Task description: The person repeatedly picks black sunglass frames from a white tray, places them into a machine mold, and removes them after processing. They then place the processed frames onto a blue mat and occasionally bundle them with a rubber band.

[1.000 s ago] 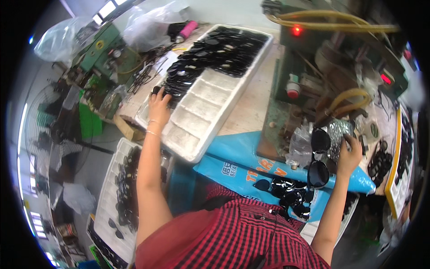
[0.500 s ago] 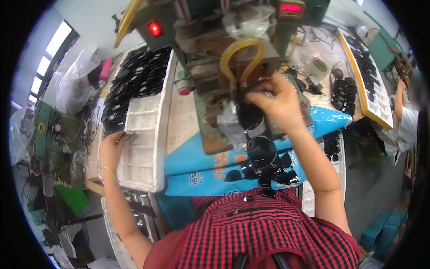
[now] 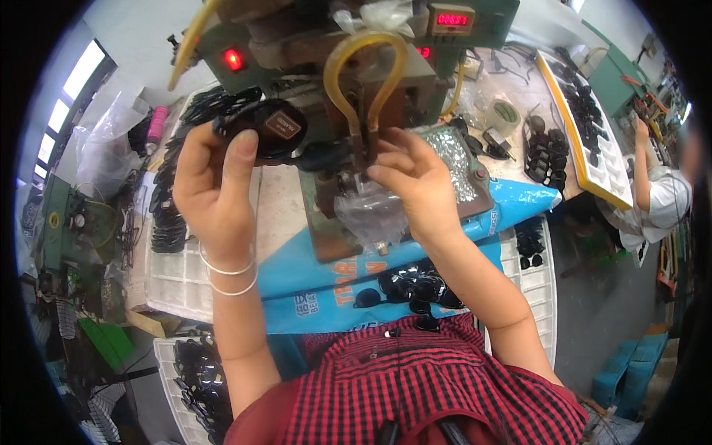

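My left hand (image 3: 219, 182) is closed on a pair of dark sunglasses (image 3: 285, 127), raised in front of the machine. A small rectangular label sits on the nearer lens; the other lens reaches toward the machine's metal jaws. My right hand (image 3: 415, 178) is beside the jaws, below a looped yellow tube (image 3: 401, 63), its thumb and fingers curled together. Whatever lies between those fingertips is hidden. Clear plastic film (image 3: 371, 219) hangs from the green machine (image 3: 326, 241) under my hands. Several dark sunglasses (image 3: 415, 285) rest on a blue plastic sheet (image 3: 285, 297) over my lap.
A white tray (image 3: 185, 285) with rows of dark sunglasses parts stands left. On the right are a roll of tape (image 3: 504, 115), stacked dark lenses (image 3: 547, 152) and a yellow-edged tray (image 3: 593, 167). Another person (image 3: 656, 193) works at far right. Foil (image 3: 456, 159) covers a plate by my right hand.
My left hand has risen from the white tray to the machine and now grips the sunglasses. They hung downward near my right hand before; now they lie sideways. My right hand stays by the jaws.
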Tool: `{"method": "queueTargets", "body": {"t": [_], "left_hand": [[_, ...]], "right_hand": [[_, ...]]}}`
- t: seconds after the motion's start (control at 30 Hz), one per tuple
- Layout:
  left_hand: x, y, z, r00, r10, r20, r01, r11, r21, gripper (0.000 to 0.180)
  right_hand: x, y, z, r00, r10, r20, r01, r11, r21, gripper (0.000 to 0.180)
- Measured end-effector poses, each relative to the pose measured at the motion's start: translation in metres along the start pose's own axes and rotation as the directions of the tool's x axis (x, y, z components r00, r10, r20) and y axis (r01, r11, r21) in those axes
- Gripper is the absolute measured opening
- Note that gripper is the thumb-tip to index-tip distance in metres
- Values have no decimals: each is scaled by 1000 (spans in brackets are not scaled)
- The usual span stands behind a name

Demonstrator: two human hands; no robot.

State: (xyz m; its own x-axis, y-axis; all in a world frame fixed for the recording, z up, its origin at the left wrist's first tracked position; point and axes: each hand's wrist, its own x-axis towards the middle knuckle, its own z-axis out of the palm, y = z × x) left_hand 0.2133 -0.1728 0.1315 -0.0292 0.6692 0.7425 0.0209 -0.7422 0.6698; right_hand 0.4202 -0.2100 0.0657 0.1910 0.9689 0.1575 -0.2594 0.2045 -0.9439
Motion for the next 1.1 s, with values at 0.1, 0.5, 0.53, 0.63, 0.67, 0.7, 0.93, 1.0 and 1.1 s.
{"method": "queueTargets", "body": {"t": [0.1, 0.5, 0.53, 0.63, 0.67, 0.7, 0.93, 1.0, 1.1], "left_hand": [[-36, -1, -2, 975, 158, 153, -175, 979, 104, 22], [-76, -12, 38, 504, 591, 630, -784, 619, 47, 23], [-75, -11, 38, 487, 586, 647, -791, 610, 43, 22], [-73, -9, 34, 463, 585, 666, -800, 600, 29, 16], [-74, -12, 36, 464, 598, 653, -803, 596, 25, 15], [-75, -14, 35, 467, 603, 647, -809, 587, 36, 14], [-83, -15, 40, 542, 625, 562, -769, 638, 33, 20], [-97, -8, 31, 629, 526, 573, -698, 706, 118, 20], [-93, -5, -30, 719, 329, 613, -656, 612, 441, 21]], "right_hand": [[-16, -10, -16, 988, -88, 129, 108, 981, -158, 47], [10, 56, -133, 896, -444, 24, 141, 233, -962, 11], [9, 57, -136, 926, -378, -18, 81, 242, -967, 12], [11, 62, -135, 881, -473, -21, 143, 308, -941, 12], [11, 58, -135, 873, -486, -28, 162, 345, -925, 13], [11, 53, -127, 867, -498, 1, 179, 310, -934, 13], [14, 48, -130, 942, -275, -191, 21, 616, -787, 17], [17, 61, -139, 945, -278, -171, 44, 629, -776, 17], [9, 62, -144, 942, -309, -131, 107, 646, -756, 19]]}}
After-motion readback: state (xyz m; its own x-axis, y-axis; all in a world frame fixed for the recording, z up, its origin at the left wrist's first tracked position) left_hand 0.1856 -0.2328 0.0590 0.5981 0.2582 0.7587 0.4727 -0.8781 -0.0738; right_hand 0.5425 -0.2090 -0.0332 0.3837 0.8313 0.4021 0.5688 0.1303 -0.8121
